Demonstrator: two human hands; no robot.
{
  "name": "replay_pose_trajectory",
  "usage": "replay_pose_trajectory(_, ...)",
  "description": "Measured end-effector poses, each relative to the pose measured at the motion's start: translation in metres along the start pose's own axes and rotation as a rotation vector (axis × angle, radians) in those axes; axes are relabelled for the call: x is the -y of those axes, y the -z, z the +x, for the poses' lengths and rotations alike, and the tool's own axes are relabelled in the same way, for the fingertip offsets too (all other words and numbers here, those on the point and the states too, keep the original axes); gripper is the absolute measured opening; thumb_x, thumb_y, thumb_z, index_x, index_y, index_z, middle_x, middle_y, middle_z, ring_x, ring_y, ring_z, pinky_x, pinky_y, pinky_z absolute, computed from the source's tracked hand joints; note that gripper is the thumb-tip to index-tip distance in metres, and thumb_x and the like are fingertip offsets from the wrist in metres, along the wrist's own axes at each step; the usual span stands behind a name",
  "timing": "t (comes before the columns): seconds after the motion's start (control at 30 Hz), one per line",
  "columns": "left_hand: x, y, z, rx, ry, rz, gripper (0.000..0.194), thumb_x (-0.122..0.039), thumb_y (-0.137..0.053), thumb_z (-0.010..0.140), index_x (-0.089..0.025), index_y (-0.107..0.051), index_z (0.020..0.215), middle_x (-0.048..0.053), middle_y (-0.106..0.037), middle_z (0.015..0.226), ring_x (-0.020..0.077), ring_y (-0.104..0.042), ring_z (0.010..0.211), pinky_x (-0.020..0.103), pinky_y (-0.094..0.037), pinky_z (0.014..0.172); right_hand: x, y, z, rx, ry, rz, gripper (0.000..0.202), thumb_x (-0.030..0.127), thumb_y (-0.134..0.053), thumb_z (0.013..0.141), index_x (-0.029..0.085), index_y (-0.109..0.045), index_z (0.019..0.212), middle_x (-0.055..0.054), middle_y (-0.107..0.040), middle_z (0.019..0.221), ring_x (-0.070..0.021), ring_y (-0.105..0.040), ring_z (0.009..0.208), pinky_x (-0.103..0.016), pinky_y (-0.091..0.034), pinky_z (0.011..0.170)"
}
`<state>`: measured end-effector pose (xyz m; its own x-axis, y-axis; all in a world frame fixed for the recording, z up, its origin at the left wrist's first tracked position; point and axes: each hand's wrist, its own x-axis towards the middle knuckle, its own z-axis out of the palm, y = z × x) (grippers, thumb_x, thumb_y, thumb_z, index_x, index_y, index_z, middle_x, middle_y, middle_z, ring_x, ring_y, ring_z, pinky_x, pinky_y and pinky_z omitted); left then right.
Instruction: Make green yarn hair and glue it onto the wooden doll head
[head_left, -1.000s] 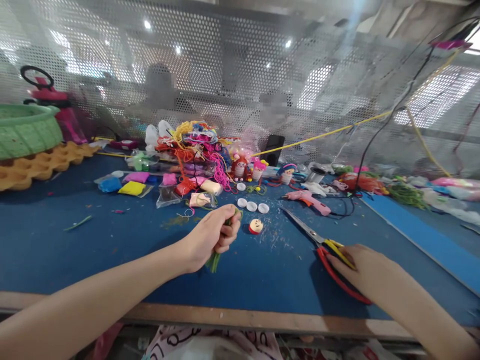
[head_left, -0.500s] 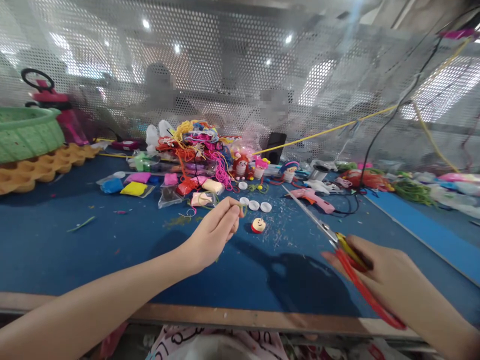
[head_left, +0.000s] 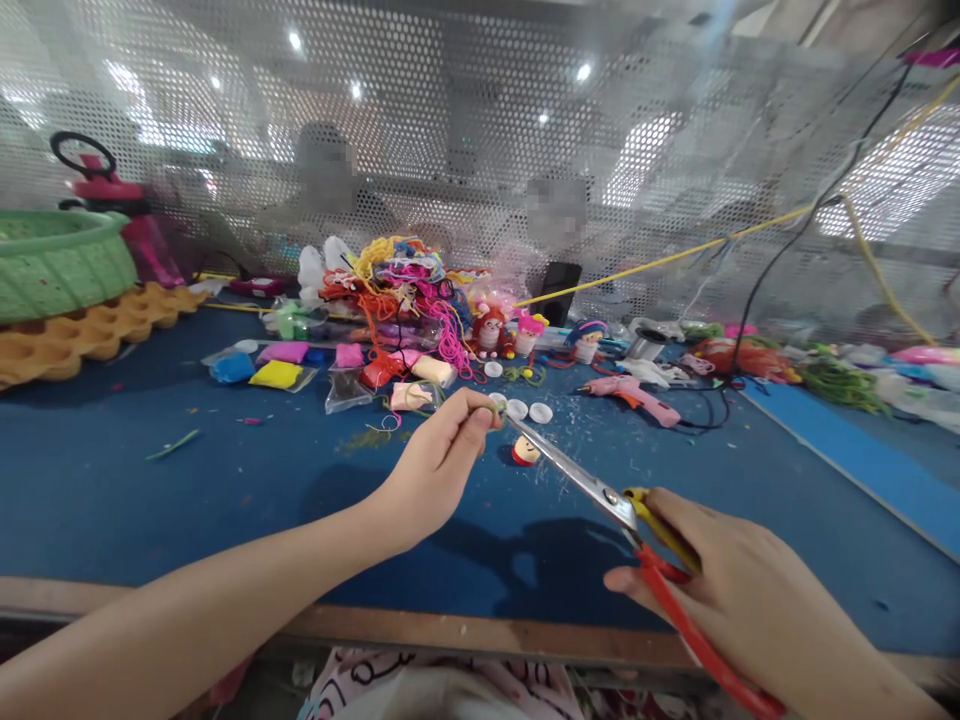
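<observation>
Over the middle of the blue table, my left hand [head_left: 442, 465] pinches a small piece of green yarn [head_left: 499, 407] between thumb and fingers. My right hand [head_left: 739, 590] grips long scissors [head_left: 589, 485] with red and yellow handles. Their blade tips reach the yarn at my left fingertips, and the blades look nearly closed. Just under the blades sits a small ball head [head_left: 525, 451], cream on top with a red base, partly hidden by them. White round discs [head_left: 540, 412] lie behind it.
Behind are tangled yarn [head_left: 405, 280], clay packets [head_left: 281, 373], finished dolls [head_left: 491, 330] and a pink glue gun [head_left: 634, 395] with a black cord. A green basket [head_left: 64, 265] and egg tray [head_left: 97, 335] stand left. Green yarn [head_left: 836, 380] lies right.
My right hand has brought the scissors left, and their tips have come to the yarn at my left fingers. The blades now overlap the ball head in view. My left hand stays pinched.
</observation>
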<state>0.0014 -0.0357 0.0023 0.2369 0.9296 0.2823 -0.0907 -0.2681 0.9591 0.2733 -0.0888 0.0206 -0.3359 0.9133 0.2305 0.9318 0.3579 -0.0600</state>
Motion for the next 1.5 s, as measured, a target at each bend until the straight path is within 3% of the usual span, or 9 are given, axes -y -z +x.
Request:
replay_pose_trajectory(0.5, -0.004, 0.004, -0.002, -0.013, -0.106, 0.192, 0.026, -0.042, -0.039, 0.102, -0.023, -0.057, 0.099, -0.003, -0.043, 0.069, 0.0130, -0.038, 0.061, 0.028, -0.031, 0.057, 0.003, 0.002, 0.004, -0.035, 0.044, 0.007, 0.050, 0.071, -0.067, 0.074, 0.025, -0.048, 0.070, 0.002, -0.057, 0.052, -0.0162, -0.050, 0.039, -0.027, -0.033, 0.041)
replay_pose_trajectory(0.77, -0.005, 0.005, -0.001, 0.012, -0.096, 0.232, 0.026, -0.042, -0.039, 0.102, -0.023, -0.056, 0.099, -0.003, -0.042, 0.070, 0.0130, -0.038, 0.061, 0.028, -0.031, 0.057, 0.000, 0.002, 0.003, 0.008, 0.062, 0.102, 0.039, 0.061, -0.066, 0.081, 0.024, -0.056, 0.072, 0.001, -0.061, 0.058, -0.0163, -0.056, 0.047, -0.026, -0.038, 0.046)
replay_pose_trajectory(0.93, -0.005, 0.005, 0.000, 0.029, -0.078, 0.224, 0.026, -0.041, -0.038, 0.102, -0.022, -0.055, 0.098, -0.003, -0.041, 0.070, 0.0129, -0.037, 0.062, 0.028, -0.030, 0.057, -0.002, 0.000, 0.005, 0.026, 0.058, 0.121, 0.047, 0.065, -0.062, 0.083, 0.023, -0.054, 0.064, 0.002, -0.058, 0.052, -0.0132, -0.049, 0.042, -0.025, -0.037, 0.044)
replay_pose_trajectory(1.1, 0.000, 0.005, 0.003, 0.051, -0.055, 0.184, 0.027, -0.042, -0.037, 0.103, -0.021, -0.054, 0.098, -0.005, -0.037, 0.067, 0.0111, -0.033, 0.058, 0.025, -0.028, 0.053, -0.005, -0.001, 0.004, 0.012, 0.031, 0.138, 0.052, 0.073, -0.057, 0.082, 0.023, -0.056, 0.066, 0.000, -0.061, 0.056, -0.0142, -0.053, 0.045, -0.025, -0.039, 0.046)
replay_pose_trajectory(1.27, -0.001, 0.003, 0.009, -0.069, 0.105, -0.006, 0.022, -0.035, -0.039, 0.102, -0.021, -0.051, 0.092, -0.007, -0.034, 0.064, 0.0075, -0.028, 0.051, 0.020, -0.023, 0.046, -0.018, 0.010, 0.004, 0.031, -0.199, 0.029, 0.056, 0.080, -0.048, 0.078, 0.026, -0.050, 0.062, -0.004, -0.063, 0.055, -0.0211, -0.057, 0.047, -0.032, -0.039, 0.048)
replay_pose_trajectory(1.4, -0.005, 0.005, 0.016, -0.229, 0.342, -0.122, 0.020, -0.030, -0.037, 0.102, -0.021, -0.048, 0.088, -0.009, -0.030, 0.060, 0.0054, -0.021, 0.044, 0.018, -0.014, 0.041, -0.048, 0.007, 0.004, 0.074, -0.427, -0.229, 0.042, 0.066, -0.050, 0.083, 0.027, -0.055, 0.070, -0.010, -0.069, 0.065, -0.0304, -0.065, 0.055, -0.036, -0.036, 0.052)
replay_pose_trajectory(1.5, -0.003, 0.009, 0.022, -0.253, 0.481, -0.207, 0.022, -0.036, -0.040, 0.100, -0.019, -0.051, 0.091, -0.010, -0.028, 0.058, 0.0041, -0.019, 0.041, 0.018, -0.009, 0.039, -0.075, -0.004, 0.002, 0.129, -0.450, -0.253, 0.040, 0.062, -0.049, 0.086, 0.025, -0.061, 0.079, -0.013, -0.072, 0.070, -0.0350, -0.068, 0.063, -0.039, -0.040, 0.054)
